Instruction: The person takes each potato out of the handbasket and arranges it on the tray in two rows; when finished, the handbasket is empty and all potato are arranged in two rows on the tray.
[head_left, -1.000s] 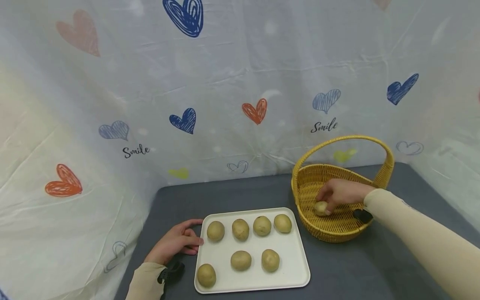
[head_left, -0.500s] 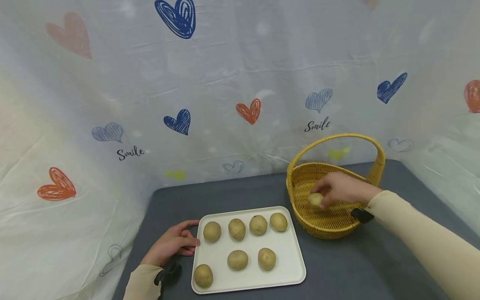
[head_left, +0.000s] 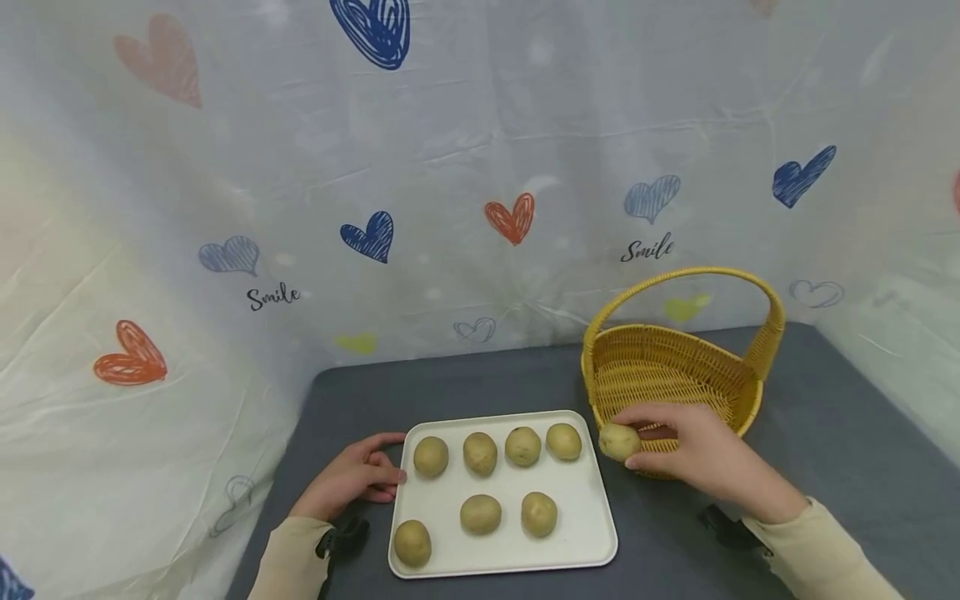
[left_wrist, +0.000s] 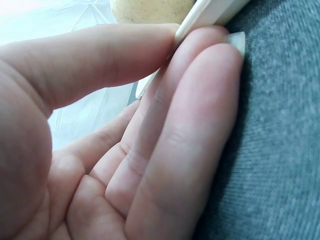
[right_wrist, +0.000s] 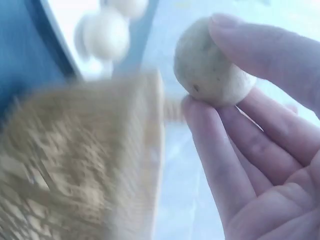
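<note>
A potato (head_left: 618,442) is pinched between the thumb and fingers of my right hand (head_left: 701,450), in front of the wicker basket's near left rim. Up close in the right wrist view, the same potato (right_wrist: 212,67) shows a small dark spot. My left hand (head_left: 348,479) pinches the left edge of the white tray (head_left: 573,533). In the left wrist view the thumb (left_wrist: 105,62) lies on the tray's rim, with the fingertips against its underside and the cloth. Several potatoes lie on the tray: a back row, two nearer the front, and one potato (head_left: 412,543) in the front left corner.
The yellow wicker basket (head_left: 652,354) with a tall arched handle stands right of the tray. Both rest on a dark grey cloth-covered table (head_left: 465,385). A white curtain (head_left: 435,150) printed with hearts hangs directly behind.
My right hand has lifted the potato out of the basket and moved it toward me, to the left, over the near rim. The left hand stays at the tray's edge.
</note>
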